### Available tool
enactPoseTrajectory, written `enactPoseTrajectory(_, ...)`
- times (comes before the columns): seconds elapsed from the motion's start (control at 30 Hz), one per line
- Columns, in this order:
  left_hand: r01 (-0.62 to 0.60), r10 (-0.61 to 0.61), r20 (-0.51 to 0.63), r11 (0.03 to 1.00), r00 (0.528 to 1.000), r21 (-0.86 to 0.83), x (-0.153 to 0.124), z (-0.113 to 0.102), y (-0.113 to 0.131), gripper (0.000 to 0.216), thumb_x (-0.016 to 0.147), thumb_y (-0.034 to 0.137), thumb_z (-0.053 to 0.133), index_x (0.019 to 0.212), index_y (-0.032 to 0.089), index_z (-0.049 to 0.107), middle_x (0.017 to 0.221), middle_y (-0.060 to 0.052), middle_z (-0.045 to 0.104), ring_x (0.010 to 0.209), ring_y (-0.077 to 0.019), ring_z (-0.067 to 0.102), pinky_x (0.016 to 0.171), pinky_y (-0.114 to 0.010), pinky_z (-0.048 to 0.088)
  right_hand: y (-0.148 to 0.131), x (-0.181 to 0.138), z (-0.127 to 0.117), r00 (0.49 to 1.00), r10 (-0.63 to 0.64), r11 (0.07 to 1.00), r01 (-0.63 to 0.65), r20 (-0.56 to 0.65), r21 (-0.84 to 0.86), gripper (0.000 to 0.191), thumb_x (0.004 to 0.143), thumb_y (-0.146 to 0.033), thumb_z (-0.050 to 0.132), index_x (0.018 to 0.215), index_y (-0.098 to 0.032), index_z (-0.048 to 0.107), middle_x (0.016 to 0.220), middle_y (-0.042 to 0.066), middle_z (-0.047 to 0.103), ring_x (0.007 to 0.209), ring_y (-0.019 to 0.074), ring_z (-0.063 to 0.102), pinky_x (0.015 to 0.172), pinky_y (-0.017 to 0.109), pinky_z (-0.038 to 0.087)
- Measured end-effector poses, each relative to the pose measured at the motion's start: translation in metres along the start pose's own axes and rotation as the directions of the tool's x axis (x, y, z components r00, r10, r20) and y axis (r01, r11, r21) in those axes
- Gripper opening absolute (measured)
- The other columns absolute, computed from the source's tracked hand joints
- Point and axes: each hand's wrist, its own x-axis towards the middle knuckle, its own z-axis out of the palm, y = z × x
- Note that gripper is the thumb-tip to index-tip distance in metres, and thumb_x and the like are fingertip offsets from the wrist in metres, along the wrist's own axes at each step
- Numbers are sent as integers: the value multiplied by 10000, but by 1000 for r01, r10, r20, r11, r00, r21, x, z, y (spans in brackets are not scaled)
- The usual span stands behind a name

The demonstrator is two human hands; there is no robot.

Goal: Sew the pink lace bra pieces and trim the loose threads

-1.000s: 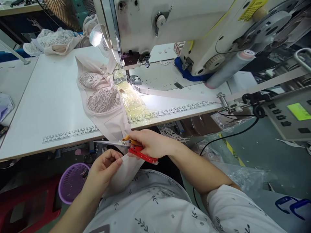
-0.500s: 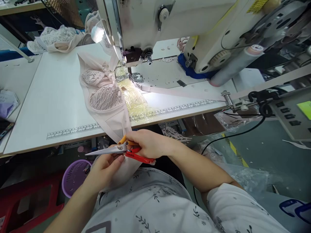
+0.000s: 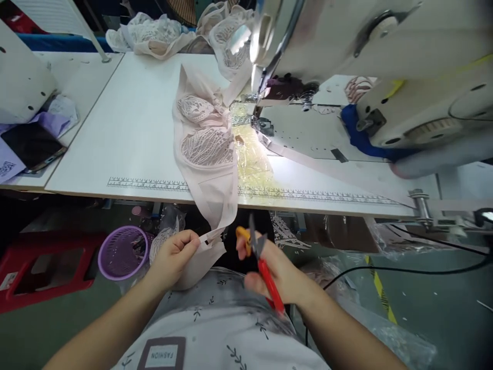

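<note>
My left hand (image 3: 175, 257) is closed, thumb against forefinger, pinching a narrow pale strip at the end of a light pink lace bra (image 3: 210, 177). The bra lies over the table edge, its lace cups flat on the top and its lower band hanging toward my lap. To the right, my right hand (image 3: 283, 270) is wrapped around scissors (image 3: 270, 285) with red and orange handles. Their blades point up and look slightly apart, smeared by motion. A gap separates the scissors from the fabric.
A sewing machine (image 3: 292, 87) stands over the table (image 3: 127, 123), its lamp lit. A pale tape (image 3: 327, 167) runs right from the needle area. Lace pieces (image 3: 154, 33) lie at the back. Below are a purple basket (image 3: 106, 257) and a red stool (image 3: 46, 241). A phone (image 3: 33, 144) lies left.
The scissors have moved right, away from the left hand and fabric, and turned from pointing left to pointing up. The left hand still pinches the bra. The view has shifted left.
</note>
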Motion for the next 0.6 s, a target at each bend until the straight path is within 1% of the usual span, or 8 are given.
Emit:
enactPoseTrajectory(0.03,9,-9,0,1000,1000,-13,1,-3,-4,312,700,428,657,592,149,571,592,12,480,579,-115,408,549,-210,325,3,-5,2,994,33,998,-27,102,-64,448,806,-629,525,773,-210,368,771,9,445,662,143,420,590,279,382)
enactPoseTrajectory(0.1,28,-28,-5,998,1000,-52,2,-8,-11,304,713,433,648,629,147,587,622,10,497,598,-117,415,559,-210,324,11,-13,8,949,152,980,-109,275,-164,492,792,-666,494,702,-221,305,692,-21,395,594,125,353,542,265,318)
enactPoseTrajectory(0.17,51,-53,-18,994,998,-96,2,-9,-15,303,715,439,649,658,145,600,645,5,517,607,-118,423,561,-211,326,19,-17,14,904,245,960,-176,350,-217,475,806,-631,473,674,-225,264,654,-33,371,570,119,325,530,257,277)
enactPoseTrajectory(0.27,80,-84,-21,987,996,-139,3,-7,-16,318,698,448,665,661,139,603,642,4,523,606,-115,425,559,-207,326,22,-16,22,881,331,935,-260,338,-240,412,829,-559,449,672,-226,264,657,-25,408,577,121,361,535,250,270)
enactPoseTrajectory(0.4,111,-115,-11,978,993,-174,2,-4,-14,353,660,465,690,620,134,574,587,15,490,571,-102,394,540,-200,310,14,-6,25,858,416,901,-346,300,-260,395,833,-503,490,647,-222,284,636,-28,425,554,112,362,516,246,250)
enactPoseTrajectory(0.5,120,-133,-48,970,990,-213,2,-5,-13,366,641,466,697,601,139,537,566,28,462,547,-91,364,526,-194,297,11,-1,27,858,436,889,-362,272,-282,403,837,-491,499,636,-220,279,626,-33,404,552,108,356,509,247,237)
enactPoseTrajectory(0.6,92,-113,-74,967,991,-236,2,-8,-14,360,656,456,685,598,144,514,567,33,450,544,-86,356,524,-191,288,14,-1,28,859,430,888,-346,280,-304,398,849,-508,465,645,-217,285,635,-32,400,557,108,356,511,250,237)
